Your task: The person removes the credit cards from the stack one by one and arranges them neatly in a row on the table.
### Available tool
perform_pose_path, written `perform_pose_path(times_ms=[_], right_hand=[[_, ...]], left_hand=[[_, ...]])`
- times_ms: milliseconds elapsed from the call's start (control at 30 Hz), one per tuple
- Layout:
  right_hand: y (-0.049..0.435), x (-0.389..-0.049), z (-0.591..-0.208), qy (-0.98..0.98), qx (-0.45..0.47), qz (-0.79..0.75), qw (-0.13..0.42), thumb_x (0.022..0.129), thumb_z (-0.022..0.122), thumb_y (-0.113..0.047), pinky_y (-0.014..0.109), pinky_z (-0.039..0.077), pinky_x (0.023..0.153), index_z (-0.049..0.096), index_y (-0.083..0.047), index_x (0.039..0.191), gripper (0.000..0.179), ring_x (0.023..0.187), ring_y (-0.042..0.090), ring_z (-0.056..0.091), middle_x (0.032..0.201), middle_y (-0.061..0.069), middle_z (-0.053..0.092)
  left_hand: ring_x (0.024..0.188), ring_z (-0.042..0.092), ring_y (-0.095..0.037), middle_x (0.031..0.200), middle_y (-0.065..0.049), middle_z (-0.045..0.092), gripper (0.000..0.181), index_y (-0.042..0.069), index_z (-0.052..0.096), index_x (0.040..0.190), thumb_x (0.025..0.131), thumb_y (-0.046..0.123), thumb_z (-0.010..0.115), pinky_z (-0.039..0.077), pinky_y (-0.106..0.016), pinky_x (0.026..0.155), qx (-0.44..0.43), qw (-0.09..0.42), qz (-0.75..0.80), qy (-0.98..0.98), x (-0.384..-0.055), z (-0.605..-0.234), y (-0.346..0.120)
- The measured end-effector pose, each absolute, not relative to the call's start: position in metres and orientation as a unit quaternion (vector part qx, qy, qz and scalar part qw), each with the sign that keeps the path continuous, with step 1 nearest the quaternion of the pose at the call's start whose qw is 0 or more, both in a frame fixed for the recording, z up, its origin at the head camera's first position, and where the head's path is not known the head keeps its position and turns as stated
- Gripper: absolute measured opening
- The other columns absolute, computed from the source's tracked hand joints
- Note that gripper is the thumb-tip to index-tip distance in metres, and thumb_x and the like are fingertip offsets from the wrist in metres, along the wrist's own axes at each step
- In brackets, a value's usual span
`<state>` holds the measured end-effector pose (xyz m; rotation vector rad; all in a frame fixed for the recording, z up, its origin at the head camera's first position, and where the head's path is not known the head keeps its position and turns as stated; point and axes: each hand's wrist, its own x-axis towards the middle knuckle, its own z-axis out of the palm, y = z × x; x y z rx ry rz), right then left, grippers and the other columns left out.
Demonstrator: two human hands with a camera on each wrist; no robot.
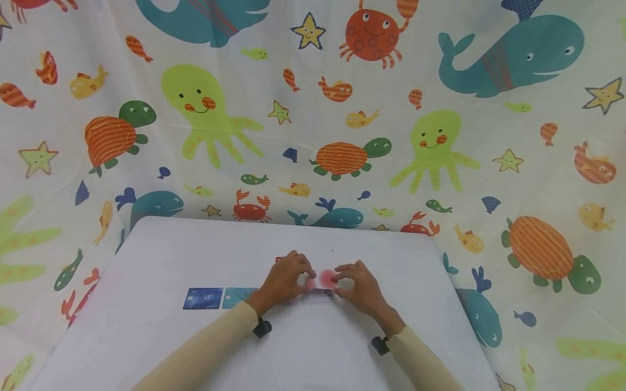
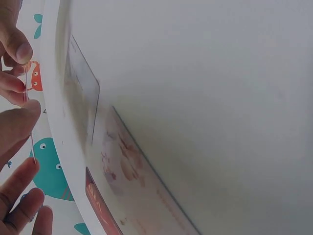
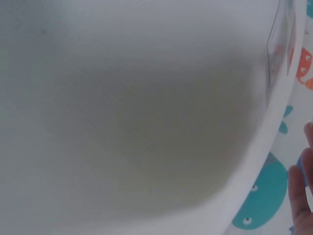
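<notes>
Between both hands, slightly above the white table, is a thin card (image 1: 320, 279) with pink round patches. My left hand (image 1: 287, 274) pinches its left end between thumb and fingers. The right hand (image 1: 361, 285) pinches the opposite end. In the left wrist view the card (image 2: 33, 147) shows nearly edge-on, with the left hand (image 2: 17, 142) and right hand (image 2: 12, 41) along it. Below lies a pale card (image 1: 315, 300), partly covered by the held one. In the right wrist view only a few right-hand fingers (image 3: 299, 188) show at the edge.
A blue VIP card (image 1: 202, 298) and a teal card (image 1: 238, 297) lie left of the left hand, the teal one partly hidden by the wrist. Behind that hand a red corner (image 1: 278, 259) peeks out. A curtain (image 1: 293, 136) with sea animals hangs behind the table (image 1: 235, 353).
</notes>
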<state>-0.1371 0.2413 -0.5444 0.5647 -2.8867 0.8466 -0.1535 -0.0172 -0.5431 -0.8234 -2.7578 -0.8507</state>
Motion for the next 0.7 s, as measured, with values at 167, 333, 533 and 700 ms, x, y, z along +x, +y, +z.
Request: perform_pose_path(times_ms=[167, 333, 533, 700], right_hand=[[0.246, -0.134, -0.547, -0.942, 0.180, 0.279, 0.039, 0.085, 0.092, -0.026, 0.036, 0.059, 0.093, 0.082, -0.027, 0.109, 0.026, 0.113, 0.012, 0.060, 0.127, -0.008, 0.076], [0.251, -0.130, -0.547, -0.941, 0.173, 0.289, 0.033, 0.085, 0.092, -0.028, 0.040, 0.059, 0.097, 0.082, -0.028, 0.110, 0.026, 0.114, 0.012, 0.060, 0.127, -0.009, 0.076], [0.257, -0.125, -0.548, -0.938, 0.180, 0.294, 0.044, 0.085, 0.092, -0.026, 0.046, 0.058, 0.101, 0.082, -0.025, 0.111, 0.027, 0.113, 0.014, 0.061, 0.127, -0.006, 0.076], [0.262, -0.123, -0.548, -0.939, 0.179, 0.291, 0.046, 0.085, 0.092, -0.025, 0.043, 0.059, 0.099, 0.082, -0.026, 0.110, 0.027, 0.113, 0.011, 0.061, 0.127, -0.009, 0.076]], left_hand=[[0.105, 0.064, -0.013, 0.111, 0.006, 0.077, 0.028, 0.022, 0.085, 0.109, 0.083, 0.033, 0.093, 0.061, -0.031, 0.090, -0.279, 0.072, -0.287, -0.914, -0.150, -0.543, -0.013], [0.106, 0.065, -0.013, 0.111, 0.006, 0.077, 0.029, 0.022, 0.085, 0.110, 0.084, 0.032, 0.092, 0.061, -0.033, 0.093, -0.276, 0.064, -0.294, -0.913, -0.148, -0.545, -0.009], [0.109, 0.066, -0.013, 0.113, 0.005, 0.077, 0.030, 0.022, 0.085, 0.111, 0.084, 0.032, 0.092, 0.061, -0.037, 0.097, -0.281, 0.056, -0.304, -0.909, -0.147, -0.547, -0.004], [0.111, 0.067, -0.012, 0.113, 0.007, 0.077, 0.031, 0.025, 0.085, 0.110, 0.082, 0.032, 0.093, 0.060, -0.038, 0.102, -0.284, 0.057, -0.302, -0.908, -0.147, -0.549, 0.000]])
